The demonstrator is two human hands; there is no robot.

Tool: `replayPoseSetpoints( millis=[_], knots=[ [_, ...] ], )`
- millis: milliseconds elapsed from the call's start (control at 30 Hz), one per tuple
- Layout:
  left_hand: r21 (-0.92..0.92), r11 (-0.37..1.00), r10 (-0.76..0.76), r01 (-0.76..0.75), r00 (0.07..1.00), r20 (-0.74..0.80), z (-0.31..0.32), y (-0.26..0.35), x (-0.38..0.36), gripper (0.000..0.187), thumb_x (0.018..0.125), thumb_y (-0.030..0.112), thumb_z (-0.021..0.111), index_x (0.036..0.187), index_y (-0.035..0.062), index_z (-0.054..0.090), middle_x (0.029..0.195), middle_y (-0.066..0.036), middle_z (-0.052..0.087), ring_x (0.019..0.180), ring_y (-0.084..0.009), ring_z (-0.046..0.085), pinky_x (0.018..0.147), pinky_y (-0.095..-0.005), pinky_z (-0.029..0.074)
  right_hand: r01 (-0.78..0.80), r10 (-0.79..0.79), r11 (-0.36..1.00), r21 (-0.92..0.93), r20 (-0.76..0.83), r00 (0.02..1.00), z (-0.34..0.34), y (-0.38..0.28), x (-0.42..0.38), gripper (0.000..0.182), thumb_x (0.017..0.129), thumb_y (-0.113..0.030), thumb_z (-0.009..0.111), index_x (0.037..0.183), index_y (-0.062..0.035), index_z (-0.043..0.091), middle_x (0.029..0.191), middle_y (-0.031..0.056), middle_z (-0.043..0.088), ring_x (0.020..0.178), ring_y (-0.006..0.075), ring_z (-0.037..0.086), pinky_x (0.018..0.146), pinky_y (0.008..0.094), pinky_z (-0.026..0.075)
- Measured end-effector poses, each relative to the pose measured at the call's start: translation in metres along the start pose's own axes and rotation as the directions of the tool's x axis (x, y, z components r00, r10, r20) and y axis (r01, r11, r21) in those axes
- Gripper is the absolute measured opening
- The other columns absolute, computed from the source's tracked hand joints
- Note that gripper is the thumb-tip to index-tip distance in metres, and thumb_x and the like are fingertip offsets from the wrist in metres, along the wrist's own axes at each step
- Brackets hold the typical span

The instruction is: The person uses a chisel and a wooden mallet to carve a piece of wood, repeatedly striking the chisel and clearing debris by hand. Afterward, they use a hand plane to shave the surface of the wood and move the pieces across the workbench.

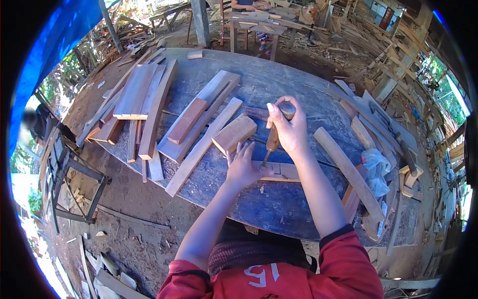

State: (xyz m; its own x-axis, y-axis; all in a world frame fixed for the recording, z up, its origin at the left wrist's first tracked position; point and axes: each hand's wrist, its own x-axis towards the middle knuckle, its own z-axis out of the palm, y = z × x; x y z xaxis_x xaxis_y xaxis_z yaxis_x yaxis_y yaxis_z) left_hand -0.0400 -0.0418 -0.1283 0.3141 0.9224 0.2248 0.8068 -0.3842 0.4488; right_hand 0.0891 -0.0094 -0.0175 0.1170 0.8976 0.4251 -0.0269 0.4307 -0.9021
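Observation:
My right hand is closed around the wooden handle of a chisel, held nearly upright. Its blade points down at a narrow wooden piece with dark pencil lines on it. Resting on the left end of that piece is my left hand, fingers spread and thumb close to the blade. A thick wooden block lies just beyond my left fingertips. Behind my right hand, a reddish-brown piece of wood is partly hidden.
On the worn blue table lie long boards and a stack of planks at left. To the right are a slanted board, a clear plastic bag and more lumber. Another person is at a far bench.

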Motion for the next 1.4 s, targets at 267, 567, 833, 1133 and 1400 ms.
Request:
replayPoseSetpoints(
  millis=[267, 567, 833, 1133, 1400],
  knots=[
    [-0.708, 0.660, 0.133, -0.251, 0.967, -0.219, -0.059, 0.062, 0.059, 0.035, 0.070, 0.011, 0.066, 0.098, -0.0016, 0.050, 0.080, -0.014, 0.061, 0.072, -0.0192, 0.059, 0.064, -0.0306, 0.047, 0.146, -0.174, 0.867, -0.477, -0.013, 0.985, -0.013, -0.014, -0.012, 0.047, 0.078, -0.040, 0.063, 0.106, -0.0032, 0.055, 0.093, 0.0157, 0.061, 0.083, 0.0258, 0.061, 0.075, 0.0328, 0.046],
    [-0.770, 0.515, 0.125, -0.376, 0.922, -0.366, -0.045, 0.083, 0.062, 0.021, 0.073, 0.008, 0.064, 0.088, -0.0009, 0.052, 0.079, -0.011, 0.061, 0.074, -0.0146, 0.058, 0.065, -0.0291, 0.046, 0.197, -0.051, 0.711, -0.674, 0.231, 0.972, -0.060, -0.032, -0.024, 0.067, 0.080, -0.044, 0.058, 0.130, -0.0040, 0.037, 0.127, 0.0210, 0.044, 0.119, 0.0302, 0.042, 0.095, 0.0391, 0.037],
    [-0.759, 0.546, 0.033, -0.355, 0.914, -0.404, -0.047, 0.083, 0.051, 0.020, 0.074, 0.012, 0.067, 0.084, 0.0018, 0.054, 0.073, -0.003, 0.056, 0.069, -0.0085, 0.050, 0.064, -0.0251, 0.043, -0.318, 0.135, 0.643, -0.697, -0.305, 0.943, -0.210, 0.004, -0.061, 0.057, 0.080, -0.045, 0.057, 0.116, -0.0016, 0.051, 0.107, 0.0169, 0.059, 0.101, 0.0267, 0.056, 0.089, 0.0343, 0.041],
    [-0.782, 0.519, 0.012, -0.345, 0.918, -0.397, -0.050, 0.081, 0.050, 0.020, 0.074, 0.012, 0.067, 0.085, 0.0016, 0.055, 0.075, -0.002, 0.056, 0.070, -0.0080, 0.049, 0.065, -0.0253, 0.043, -0.269, 0.438, -0.072, -0.961, -0.272, 0.857, -0.237, 0.000, -0.096, 0.064, 0.060, -0.042, 0.074, 0.104, -0.0003, 0.055, 0.097, 0.0203, 0.060, 0.098, 0.0335, 0.055, 0.084, 0.0403, 0.042],
    [-0.755, 0.542, 0.054, -0.370, 0.911, -0.408, -0.050, 0.086, 0.051, 0.019, 0.074, 0.011, 0.065, 0.087, 0.0012, 0.055, 0.076, -0.010, 0.061, 0.069, -0.0135, 0.057, 0.064, -0.0274, 0.046, -0.143, 0.538, -0.065, -0.988, -0.155, 0.828, -0.249, -0.004, -0.091, 0.052, 0.054, -0.031, 0.077, 0.090, 0.0001, 0.054, 0.086, 0.0207, 0.060, 0.091, 0.0340, 0.057, 0.076, 0.0399, 0.044]
  ],
)
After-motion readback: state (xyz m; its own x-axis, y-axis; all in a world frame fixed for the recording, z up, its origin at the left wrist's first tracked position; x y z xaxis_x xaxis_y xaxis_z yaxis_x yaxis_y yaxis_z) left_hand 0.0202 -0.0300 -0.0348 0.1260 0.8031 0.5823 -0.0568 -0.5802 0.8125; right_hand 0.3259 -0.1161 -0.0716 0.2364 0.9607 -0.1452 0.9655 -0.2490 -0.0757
